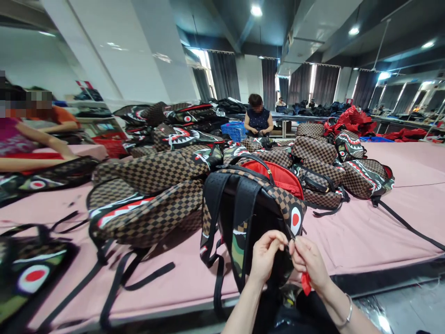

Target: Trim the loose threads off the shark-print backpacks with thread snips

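Note:
A checkered backpack stands at the table's front edge, its straps facing me. Its top is unzipped, and the red lining shows. At its right side, my left hand is closed in a pinch; whatever lies between the fingertips is too small to make out. Close beside it, my right hand is closed around a small dark pointed tool, mostly hidden by the fingers. From below that hand hangs a red strip. Both hands are just below the white-and-red eye patch on the bag.
More checkered backpacks with shark-mouth prints are piled left and behind, others to the right. Loose straps trail over the pink table cover. People work at the left and across the table, near a blue crate. Red fabric lies farther back.

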A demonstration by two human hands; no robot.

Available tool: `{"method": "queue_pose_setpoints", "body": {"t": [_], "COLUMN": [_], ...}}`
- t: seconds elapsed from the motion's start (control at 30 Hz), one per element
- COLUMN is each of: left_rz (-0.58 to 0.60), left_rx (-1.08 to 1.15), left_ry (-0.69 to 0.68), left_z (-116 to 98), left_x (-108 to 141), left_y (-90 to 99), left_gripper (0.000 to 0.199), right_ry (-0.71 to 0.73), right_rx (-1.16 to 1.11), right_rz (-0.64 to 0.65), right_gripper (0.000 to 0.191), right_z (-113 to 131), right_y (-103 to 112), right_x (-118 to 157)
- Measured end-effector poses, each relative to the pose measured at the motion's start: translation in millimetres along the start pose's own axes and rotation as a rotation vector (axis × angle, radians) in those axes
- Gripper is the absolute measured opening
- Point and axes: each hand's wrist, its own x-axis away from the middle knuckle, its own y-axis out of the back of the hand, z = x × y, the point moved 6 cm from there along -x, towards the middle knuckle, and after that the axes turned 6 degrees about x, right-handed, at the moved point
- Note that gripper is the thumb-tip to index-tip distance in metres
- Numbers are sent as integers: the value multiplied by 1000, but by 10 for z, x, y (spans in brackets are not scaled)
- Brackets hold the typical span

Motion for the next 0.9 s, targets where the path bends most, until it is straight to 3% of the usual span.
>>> {"method": "queue_pose_setpoints", "body": {"t": [0.07, 0.13, 0.17, 0.23, 0.3, 0.37, 0.43, 0.5, 0.53, 0.67, 0.7, 0.77, 0.83, 0.9], "left_rz": [213, 282, 218, -18, -193, -231, -214, -157, -70, 400, 435, 381, 326, 321], "left_rx": [-191, -416, -518, -707, -902, -1095, -1203, -1150, -1057, -663, -700, -973, -1317, -1535], "left_ry": [-33, -180, -288, -494, -599, -625, -615, -575, -541, -447, -467, -553, -618, -628], "left_z": [-258, -560, -716, -973, -1084, -1093, -1107, -1188, -1243, -1541, -1612, -1680, -1608, -1450], "left_x": [102, 178, 186, 158, 69, -65, -171, -211, -214, -194, -229, -376, -554, -689], "left_y": [-79, -53, 16, 201, 327, 347, 309, 251, 201, -91, -138, -185, -205, -174], "left_gripper": [11, 11, 15, 21, 28, 31, 18, 9, 16, 56, 58, 43, 33, 43], "right_ry": [30, 64, 84, 117, 132, 141, 149, 162, 169, 189, 204, 272, 363, 444], "right_rx": [9, 26, 34, 44, 57, 89, 141, 214, 249, 304, 310, 356, 445, 584], "right_rz": [43, 45, 33, 10, 8, 17, 25, 20, 11, -40, -58, -109, -161, -196], "right_gripper": [37, 36, 35, 35, 35, 35, 35, 35, 35, 35, 34, 32, 35, 47], "right_z": [95, 189, 232, 295, 322, 324, 315, 310, 312, 351, 376, 450, 526, 565], "right_y": [3, 46, 76, 120, 123, 100, 81, 98, 121, 248, 269, 284, 256, 190], "right_x": [52, 90, 101, 108, 105, 105, 105, 96, 83, -45, -93, -195, -290, -355]}}
